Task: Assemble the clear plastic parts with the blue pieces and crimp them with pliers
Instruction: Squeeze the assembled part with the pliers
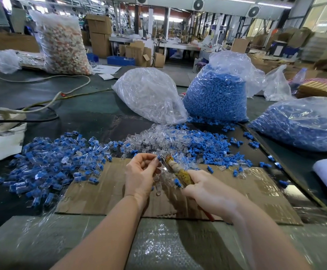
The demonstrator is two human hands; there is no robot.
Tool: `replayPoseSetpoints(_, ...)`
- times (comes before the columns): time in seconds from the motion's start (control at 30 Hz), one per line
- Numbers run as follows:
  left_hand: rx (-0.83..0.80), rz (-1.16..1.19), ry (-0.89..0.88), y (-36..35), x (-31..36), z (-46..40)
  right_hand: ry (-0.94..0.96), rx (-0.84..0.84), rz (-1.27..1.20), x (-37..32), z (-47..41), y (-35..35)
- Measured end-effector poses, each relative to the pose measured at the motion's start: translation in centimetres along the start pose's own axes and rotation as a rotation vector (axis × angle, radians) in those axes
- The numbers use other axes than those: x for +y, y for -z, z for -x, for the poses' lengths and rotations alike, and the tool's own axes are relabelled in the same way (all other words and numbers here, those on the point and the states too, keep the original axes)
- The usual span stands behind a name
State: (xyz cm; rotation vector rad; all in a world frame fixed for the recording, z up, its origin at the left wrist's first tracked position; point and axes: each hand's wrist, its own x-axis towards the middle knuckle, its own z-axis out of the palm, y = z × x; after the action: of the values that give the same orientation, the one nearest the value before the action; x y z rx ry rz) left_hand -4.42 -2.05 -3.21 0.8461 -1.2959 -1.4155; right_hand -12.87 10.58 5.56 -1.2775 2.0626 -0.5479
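My left hand pinches a small blue-and-clear plastic piece up to the cloth-wrapped metal pliers. My right hand grips their handles, presumably to crimp.

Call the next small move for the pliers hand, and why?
Probably squeeze the pliers to crimp: the right hand grips the handles, their tip meets the blue-capped piece pinched by the left hand. Whether the jaws already bite is unclear.

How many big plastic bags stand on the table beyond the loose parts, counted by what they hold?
Bags of blue pieces: 2, one upright and one lying at the right.
Bag of clear parts: 1.
Bag of mixed white and orange pieces: 1.
Total: 4.
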Motion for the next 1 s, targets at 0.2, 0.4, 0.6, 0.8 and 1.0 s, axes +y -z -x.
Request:
replayPoseSetpoints(0.2,-0.024,0.007,0.014,0.1,0.1,0.1,0.036,0.009,0.008,0.0,0.1,0.0)
replayPoseSetpoints(0.4,-0.023,0.005,0.031,0.1,0.2,0.0,0.066,0.015,-0.028,0.3,-0.1,-0.1)
replayPoseSetpoints(0.6,-0.04,-0.002,0.051,0.2,0.1,0.0,0.094,0.03,-0.048,0.6,-0.4,-0.1)
replayPoseSetpoints(0.8,-0.045,-0.006,0.051,0.2,0.1,0.2,0.107,0.037,-0.063,0.8,-0.2,-0.2)
replayPoseSetpoints(1.0,-0.045,-0.053,0.042,0.1,0.1,0.3,0.108,0.041,-0.018,1.0,-0.3,-0.5)
